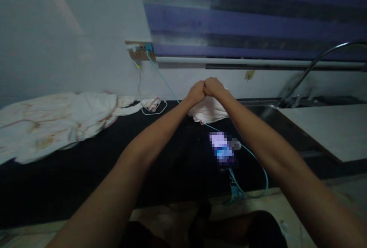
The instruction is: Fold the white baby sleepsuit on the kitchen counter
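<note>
Both arms reach straight out and the two hands meet knuckle to knuckle. The left hand point(196, 92) is curled into a fist, and so is the right hand point(213, 87), pressed against it. Both are closed over the top edge of a small white cloth point(208, 112), which hangs down just beneath them and touches the black counter point(86, 171) with its lower hem. How much of the cloth sits inside each fist cannot be told.

Below the right forearm, near the counter's front edge, lies a phone point(223, 151) with a lit screen, blurred out. A teal cable point(160, 73) runs from it under the hands and up to a socket point(140, 52) on the wall, above and to the left of the hands. Just left of the hands lies a loop of white cord point(155, 110), and farther left a large stained white sheet point(54, 124) is heaped on the counter. To the right of the hands is a sink point(259, 109) with a curved tap point(318, 60), and beside it a pale board point(327, 127). Behind the hands hangs a blue striped blind point(258, 18).
</note>
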Available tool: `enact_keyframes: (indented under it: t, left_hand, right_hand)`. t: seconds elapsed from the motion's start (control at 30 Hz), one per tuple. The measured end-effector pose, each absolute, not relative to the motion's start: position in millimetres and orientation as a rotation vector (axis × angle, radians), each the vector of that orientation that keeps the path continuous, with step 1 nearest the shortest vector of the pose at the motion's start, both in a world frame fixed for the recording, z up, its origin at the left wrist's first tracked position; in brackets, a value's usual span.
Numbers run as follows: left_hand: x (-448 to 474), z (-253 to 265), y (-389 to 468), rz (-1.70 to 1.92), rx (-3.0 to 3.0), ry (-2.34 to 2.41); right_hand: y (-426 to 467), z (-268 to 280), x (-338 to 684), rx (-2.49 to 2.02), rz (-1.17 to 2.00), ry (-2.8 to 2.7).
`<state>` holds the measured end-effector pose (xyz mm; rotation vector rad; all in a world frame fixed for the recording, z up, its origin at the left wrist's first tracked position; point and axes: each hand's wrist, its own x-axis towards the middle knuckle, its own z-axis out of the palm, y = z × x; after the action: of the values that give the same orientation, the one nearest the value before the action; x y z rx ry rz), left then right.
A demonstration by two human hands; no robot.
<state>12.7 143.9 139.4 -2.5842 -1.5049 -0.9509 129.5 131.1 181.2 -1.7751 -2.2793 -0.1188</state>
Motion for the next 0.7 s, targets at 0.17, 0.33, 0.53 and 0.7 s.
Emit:
enact_keyframes:
  t: [0.17,0.33,0.53,0.7]
  left_hand:
    - [-51,116,2,-1.180,-2.735,-1.594]
    - [-82,37,-124,-0.936,-2.629,-2.075]
    - [-85,5,-157,-0.781,-2.714,-2.050]
    - [-87,10,-162,-0.756,-2.722,-2.007]
  right_hand:
    - [-17,130,89,-1.358,0.010,-2.161]
    - [-120,38,74,-1.283,0.471,-2.128]
    - [-140,2,71,-1.275,0.524,-2.115]
    - [-137,-9,78,-1.105,0.566,-2.082]
